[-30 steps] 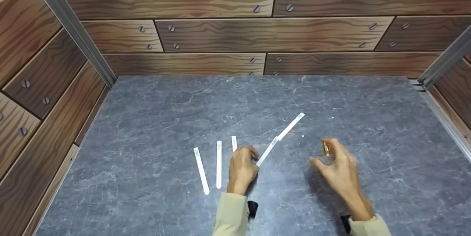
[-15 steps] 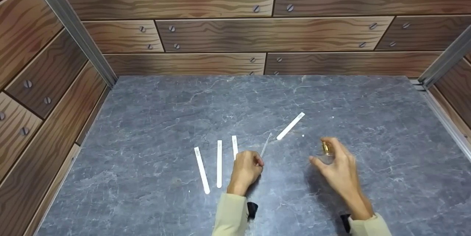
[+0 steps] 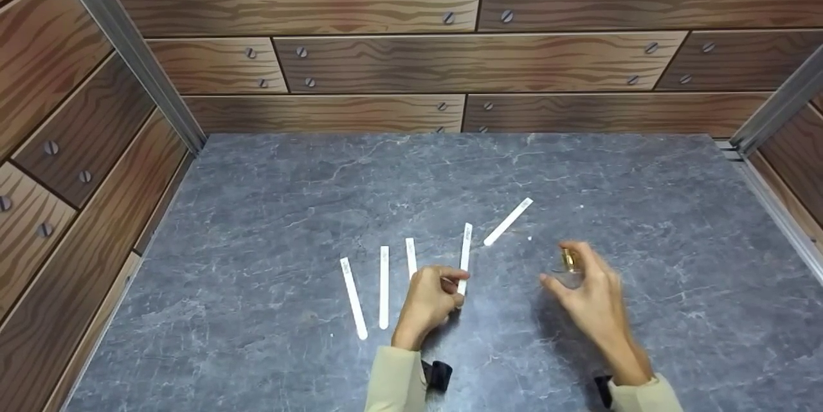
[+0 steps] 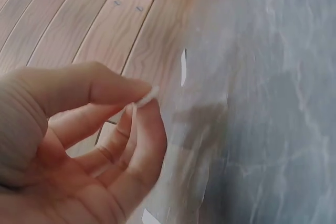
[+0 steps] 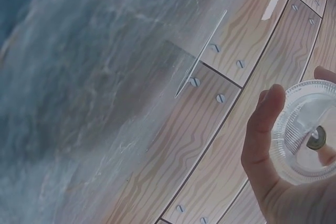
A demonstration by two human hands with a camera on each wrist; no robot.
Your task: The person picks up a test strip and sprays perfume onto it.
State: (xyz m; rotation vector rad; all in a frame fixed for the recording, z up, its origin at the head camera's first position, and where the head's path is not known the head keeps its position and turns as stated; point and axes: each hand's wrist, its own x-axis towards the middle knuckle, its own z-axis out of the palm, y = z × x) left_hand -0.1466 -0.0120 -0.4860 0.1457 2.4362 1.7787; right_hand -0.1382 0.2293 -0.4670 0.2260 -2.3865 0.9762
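Observation:
My left hand (image 3: 427, 299) pinches a white paper strip (image 3: 465, 248) near its lower end, between thumb and fingers. In the left wrist view that strip (image 4: 148, 96) shows nearly end-on at the fingertips. Small dark writing marks its upper end. My right hand (image 3: 595, 296) holds a clear round bottle with a gold top (image 3: 569, 259), thumb and fingers spread around its sides. From the right wrist, the bottle's ribbed, see-through body (image 5: 299, 170) faces the camera. Another labelled strip (image 3: 508, 222) lies slanted on the table between the hands, farther back.
Left of my left hand lie three more white strips: a tilted one (image 3: 353, 299), an upright one (image 3: 384, 286) and one partly covered by the hand (image 3: 411, 258). The grey marbled table (image 3: 289, 193) ends at a wood-patterned wall (image 3: 366, 62) behind.
The strip in my left hand turned from a slant, touching the far strip, through edge-on to nearly upright, and moved left, apart from it. My right hand stays put with the bottle.

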